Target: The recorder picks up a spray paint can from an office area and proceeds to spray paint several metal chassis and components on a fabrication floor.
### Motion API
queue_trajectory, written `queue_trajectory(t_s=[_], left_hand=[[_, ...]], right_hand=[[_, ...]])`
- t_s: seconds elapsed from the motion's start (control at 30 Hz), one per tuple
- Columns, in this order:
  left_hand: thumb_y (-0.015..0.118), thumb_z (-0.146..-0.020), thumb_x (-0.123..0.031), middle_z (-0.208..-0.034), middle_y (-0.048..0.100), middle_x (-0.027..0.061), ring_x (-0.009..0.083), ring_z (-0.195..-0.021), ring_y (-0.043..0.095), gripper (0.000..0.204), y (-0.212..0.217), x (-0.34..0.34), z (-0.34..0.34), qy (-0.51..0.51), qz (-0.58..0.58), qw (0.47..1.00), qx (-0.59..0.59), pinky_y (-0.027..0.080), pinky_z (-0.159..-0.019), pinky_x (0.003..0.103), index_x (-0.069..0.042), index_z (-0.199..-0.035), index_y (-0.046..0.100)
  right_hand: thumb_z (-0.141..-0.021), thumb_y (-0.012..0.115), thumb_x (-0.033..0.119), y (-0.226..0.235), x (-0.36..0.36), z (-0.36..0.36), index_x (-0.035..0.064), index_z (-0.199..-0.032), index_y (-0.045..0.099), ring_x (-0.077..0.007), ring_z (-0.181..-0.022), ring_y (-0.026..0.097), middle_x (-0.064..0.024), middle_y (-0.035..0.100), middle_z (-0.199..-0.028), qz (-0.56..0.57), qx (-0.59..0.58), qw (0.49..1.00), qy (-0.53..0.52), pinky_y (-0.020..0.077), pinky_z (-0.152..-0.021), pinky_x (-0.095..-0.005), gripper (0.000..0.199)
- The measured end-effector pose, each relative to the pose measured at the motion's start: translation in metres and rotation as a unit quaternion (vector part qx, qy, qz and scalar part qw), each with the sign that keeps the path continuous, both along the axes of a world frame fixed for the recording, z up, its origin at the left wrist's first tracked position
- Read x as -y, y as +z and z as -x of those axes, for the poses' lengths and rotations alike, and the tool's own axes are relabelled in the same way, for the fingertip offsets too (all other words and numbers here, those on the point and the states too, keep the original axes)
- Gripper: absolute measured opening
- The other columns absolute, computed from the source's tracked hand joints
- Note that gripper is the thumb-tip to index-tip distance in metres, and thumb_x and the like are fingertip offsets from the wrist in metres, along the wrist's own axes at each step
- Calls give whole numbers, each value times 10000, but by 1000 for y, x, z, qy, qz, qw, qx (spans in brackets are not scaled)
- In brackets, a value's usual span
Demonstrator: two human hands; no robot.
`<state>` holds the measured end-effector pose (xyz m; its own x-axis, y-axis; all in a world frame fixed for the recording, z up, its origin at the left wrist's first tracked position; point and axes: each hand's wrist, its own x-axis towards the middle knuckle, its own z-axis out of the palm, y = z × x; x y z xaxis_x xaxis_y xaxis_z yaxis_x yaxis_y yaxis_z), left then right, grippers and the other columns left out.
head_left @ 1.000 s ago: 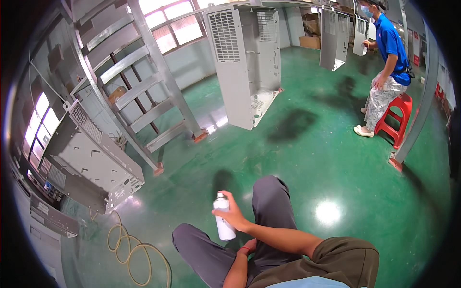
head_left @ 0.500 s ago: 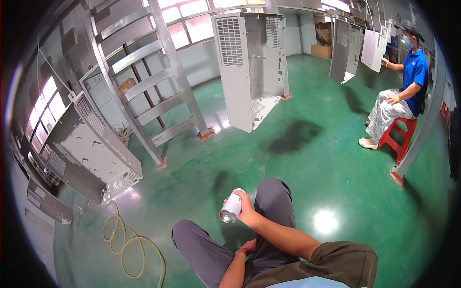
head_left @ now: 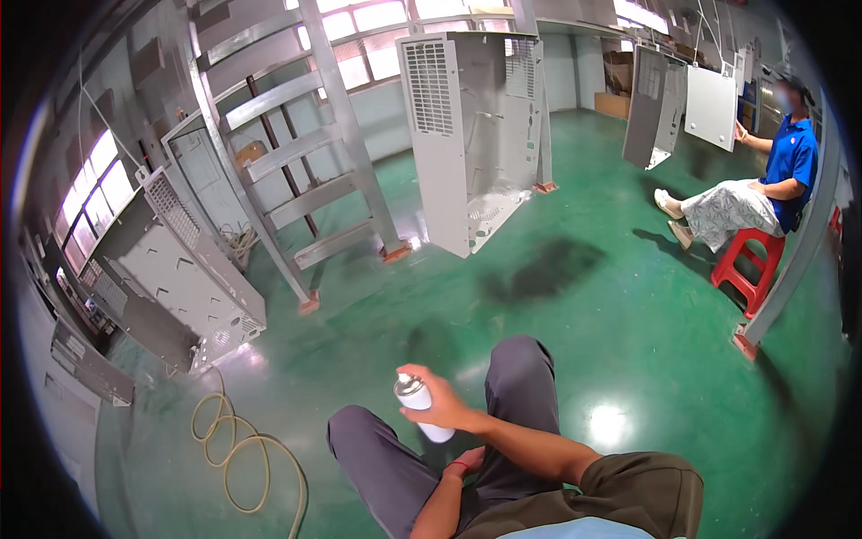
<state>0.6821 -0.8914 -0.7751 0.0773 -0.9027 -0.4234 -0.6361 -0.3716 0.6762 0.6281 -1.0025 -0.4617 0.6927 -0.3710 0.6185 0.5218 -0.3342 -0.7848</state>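
A white aerosol spray can (head_left: 436, 429) is gripped in my right hand (head_left: 438, 402), over the gap between my knees. Its metal top and white nozzle point up and to the left, with a finger near the nozzle. My left hand (head_left: 472, 459) rests low by my right thigh, a red band at its wrist; its fingers are mostly hidden. Beyond my knees hangs a tall grey sheet-metal cabinet shell (head_left: 438, 171) with vent slots, its front side open.
Another grey metal shell (head_left: 202, 278) hangs at the left, above a coiled yellow hose (head_left: 224, 449) on the green floor. A metal ladder-like frame (head_left: 296, 153) stands behind. At the right a person in blue (head_left: 792, 162) sits on a red stool (head_left: 750, 265), touching a hanging white panel (head_left: 711, 106).
My right hand has turned the can over, so the nozzle end now faces up instead of the base showing. The seated person's legs have stretched out to the left.
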Motion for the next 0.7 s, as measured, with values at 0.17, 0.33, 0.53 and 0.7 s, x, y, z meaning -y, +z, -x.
queue_trajectory(t_s=[0.17,0.33,0.53,0.7], left_hand=[[562,-987,-355,-1355,622,256,418,-1294,570,472,25,33,28,-26,-47,999,4,456,-1064,459,-109,-1389,578],[595,-975,-450,-1386,617,226,394,-1319,565,549,-8,47,13,-19,-3,1000,2,447,-1084,440,-126,-1418,564],[598,-969,-466,-1385,621,229,394,-1326,561,582,-14,83,34,-22,-30,999,1,447,-1083,434,-122,-1437,550],[608,-962,-459,-1388,616,234,398,-1324,561,591,-16,98,44,-37,-17,999,-22,449,-1086,435,-122,-1443,545]], right_hand=[[-708,874,4,94,112,47,47,-1418,443,-225,-1134,580,-133,520,-1306,98,169,893,-406,489,-991,-364,831],[-740,823,-13,206,228,56,74,-1423,461,-246,-1019,638,-144,619,-1208,94,323,817,-468,530,-890,-379,778],[-751,795,23,251,296,77,54,-1385,484,-322,-1023,658,-178,635,-1209,190,311,762,-535,529,-897,-420,707],[-754,788,38,254,313,82,28,-1368,497,-328,-1042,645,-189,626,-1197,98,346,750,-555,520,-903,-421,680]])
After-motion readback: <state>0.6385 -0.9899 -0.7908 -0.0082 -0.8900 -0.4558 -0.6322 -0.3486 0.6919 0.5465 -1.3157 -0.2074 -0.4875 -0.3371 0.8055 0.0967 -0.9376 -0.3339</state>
